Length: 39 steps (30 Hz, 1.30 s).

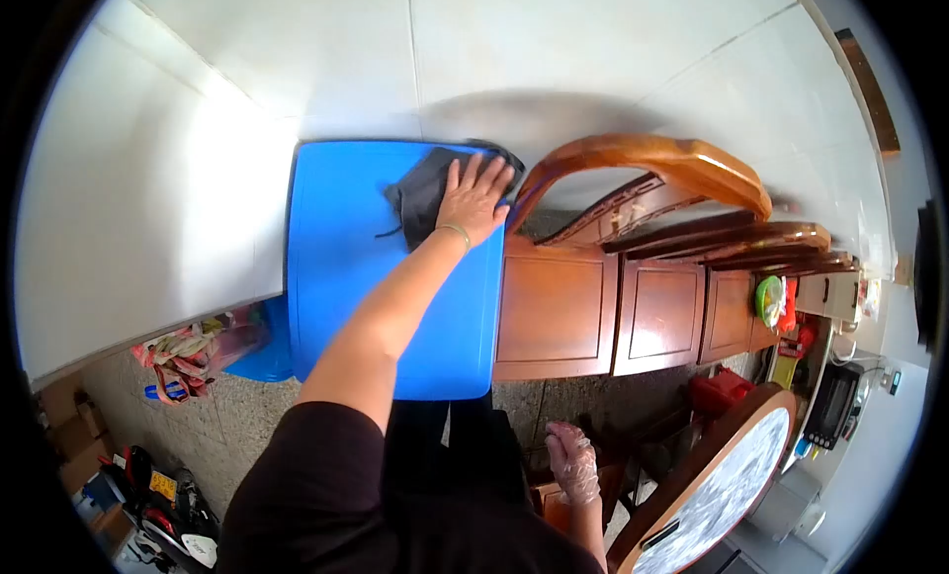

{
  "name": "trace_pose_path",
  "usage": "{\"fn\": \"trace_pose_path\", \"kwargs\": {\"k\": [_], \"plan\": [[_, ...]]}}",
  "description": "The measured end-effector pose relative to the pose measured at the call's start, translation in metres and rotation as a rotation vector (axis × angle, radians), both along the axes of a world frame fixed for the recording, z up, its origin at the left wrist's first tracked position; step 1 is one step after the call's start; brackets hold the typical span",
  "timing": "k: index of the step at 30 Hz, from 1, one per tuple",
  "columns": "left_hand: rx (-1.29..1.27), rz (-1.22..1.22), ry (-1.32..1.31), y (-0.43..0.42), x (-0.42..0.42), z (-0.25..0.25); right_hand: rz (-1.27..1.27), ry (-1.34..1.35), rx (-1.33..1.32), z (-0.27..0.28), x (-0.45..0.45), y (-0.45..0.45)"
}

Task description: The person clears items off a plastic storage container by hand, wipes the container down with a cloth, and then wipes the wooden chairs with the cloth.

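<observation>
My left hand (pixel 474 198) lies flat with its fingers spread on a dark grey cloth (pixel 425 196). The cloth is bunched near the far right corner of a blue plastic lid (pixel 376 277), and a thin dark cord trails from it. A thin bracelet circles my left wrist. Lower right, apart from the lid, my right hand (pixel 573 460) wears a clear plastic glove. Its fingers are curled together, and I cannot make out whether anything is inside them.
Wooden chairs (pixel 557 307) stand in a row along the tiled wall to the right. A round table (pixel 732 495) is at lower right. A green basin (pixel 768 301) rests on a far chair. Bags (pixel 183 354) lie on the floor at left.
</observation>
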<state>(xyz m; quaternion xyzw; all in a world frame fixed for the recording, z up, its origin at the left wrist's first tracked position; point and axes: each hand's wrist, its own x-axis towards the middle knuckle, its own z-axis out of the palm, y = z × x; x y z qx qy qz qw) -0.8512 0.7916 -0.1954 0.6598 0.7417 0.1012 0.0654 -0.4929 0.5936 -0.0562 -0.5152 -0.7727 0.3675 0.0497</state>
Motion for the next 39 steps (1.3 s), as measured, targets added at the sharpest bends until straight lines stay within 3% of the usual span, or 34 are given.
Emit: {"fn": "trace_pose_path", "kwargs": {"k": [4,14,17,20,24,29,32,39], "plan": [[0.017,-0.259,0.007,-0.066,0.01,0.009,-0.063,-0.002,0.006,-0.001,-0.002,-0.015],[-0.141,-0.606,-0.062,-0.322,0.018,0.019,-0.104,0.108,-0.002,-0.006,-0.055,-0.063],[-0.163,-0.699,-0.04,-0.306,-0.017,0.012,-0.102,0.1,0.035,-0.007,-0.068,-0.08],[-0.162,-0.583,0.125,-0.229,-0.058,0.014,-0.167,0.057,-0.002,-0.001,-0.076,-0.097],[0.067,-0.27,0.189,-0.119,-0.109,-0.008,-0.227,0.023,0.008,0.005,-0.075,-0.121],[-0.01,0.297,0.122,-0.049,-0.098,-0.018,-0.293,-0.014,-0.034,0.018,-0.064,-0.144],[-0.006,0.095,0.196,-0.075,-0.052,-0.006,-0.279,-0.037,-0.024,0.007,-0.046,-0.163],[-0.046,-0.367,0.013,-0.212,0.042,0.01,-0.238,0.053,0.029,0.01,-0.029,-0.185]]}}
